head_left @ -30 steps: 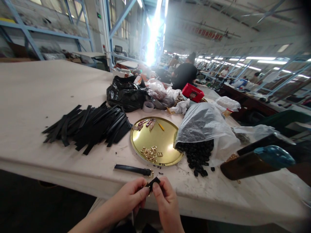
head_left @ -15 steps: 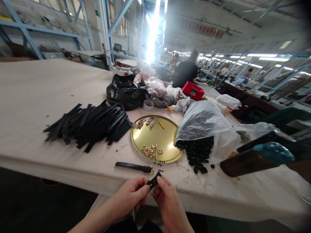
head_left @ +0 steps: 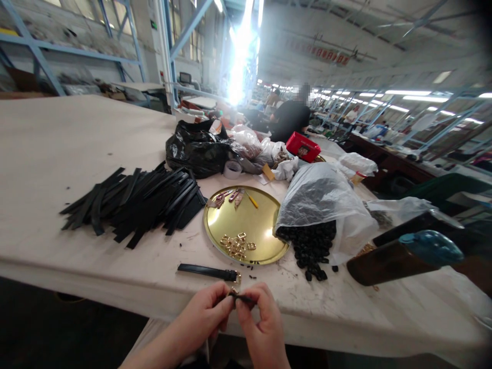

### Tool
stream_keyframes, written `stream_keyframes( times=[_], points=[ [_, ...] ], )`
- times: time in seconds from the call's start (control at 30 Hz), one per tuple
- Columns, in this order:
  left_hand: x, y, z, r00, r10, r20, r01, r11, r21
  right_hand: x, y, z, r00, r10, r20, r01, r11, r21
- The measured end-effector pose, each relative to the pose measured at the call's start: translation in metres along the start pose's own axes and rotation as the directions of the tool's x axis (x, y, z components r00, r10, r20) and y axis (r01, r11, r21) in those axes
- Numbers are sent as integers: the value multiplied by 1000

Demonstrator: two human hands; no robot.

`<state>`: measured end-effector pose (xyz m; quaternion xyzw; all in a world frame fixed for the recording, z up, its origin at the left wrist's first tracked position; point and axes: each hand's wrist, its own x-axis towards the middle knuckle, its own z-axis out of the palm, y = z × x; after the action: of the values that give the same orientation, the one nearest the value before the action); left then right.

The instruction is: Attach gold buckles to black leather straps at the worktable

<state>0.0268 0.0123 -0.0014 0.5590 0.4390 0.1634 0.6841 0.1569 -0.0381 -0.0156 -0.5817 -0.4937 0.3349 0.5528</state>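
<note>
Two hands, left (head_left: 210, 311) and right (head_left: 262, 322), pinching black strap (head_left: 245, 299) near table (head_left: 346, 320) edge; tray (head_left: 265, 225) beyond.

“日” on blurred red-lettered banner (head_left: 329, 55)

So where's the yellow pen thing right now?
In the head view, the yellow pen-like tool lies on the round gold tray, near its far edge, just right of the small clippers.

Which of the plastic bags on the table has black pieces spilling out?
The big translucent bag just right of the gold tray: black pieces spill from its mouth, unlike the glossy black bag.
</note>
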Motion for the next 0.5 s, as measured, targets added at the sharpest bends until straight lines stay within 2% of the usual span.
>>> stream_keyframes(
  times=[0.07, 0.2, 0.33, 0.4, 0.5],
  points=[
    [0, -1, 1, 1000, 9, 11, -9, 1000, -6, -2, 0, 1, 997, -72, -19, 71, 996, -60],
    [1, -5, -1, 999, 40, 36, -40, 999, 1, -2, 5, 7, 997, -15, -80, 10, 998, -62],
    [9, -9, -2, 997, 74, -5, -73, 994, 81, 0, 6, 9, 994, -46, -98, 42, 998, -45],
    [14, -12, 0, 997, 81, 0, -81, 994, 79, 0, 5, 6, 998, -52, -43, 51, 998, -35],
    [20, -16, 1, 995, 97, 24, -98, 994, 44, 0, 7, -10, 990, -67, 121, 73, 996, -52]
  ],
)
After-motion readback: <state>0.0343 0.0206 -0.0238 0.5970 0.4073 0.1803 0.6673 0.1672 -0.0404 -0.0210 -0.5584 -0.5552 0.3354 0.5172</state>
